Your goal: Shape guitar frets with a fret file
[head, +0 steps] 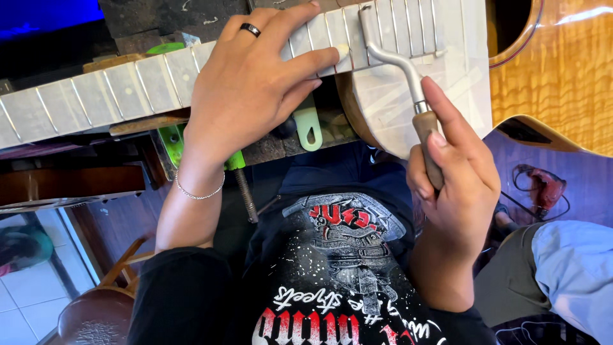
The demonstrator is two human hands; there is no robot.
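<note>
— How many hands?
— Two: the left hand [246,86] lies open, fingers spread on the taped guitar neck [121,89]; the right hand [456,185] grips one bent file [399,61] at the neck's body end.
— Hidden?
— The guitar body [562,70] — cut off at right.

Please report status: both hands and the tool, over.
Left hand flat on taped fretboard. Right hand grips wooden-handled offset file, blade on frets. Nothing in the way.

Pale tiled floor [25,306], lower left; round dark-brown wooden stool [96,316] on it; reddish-brown wooden panelling [115,223] beneath the dark workbench edge [70,185]; blue glow [45,16], upper left corner.
</note>
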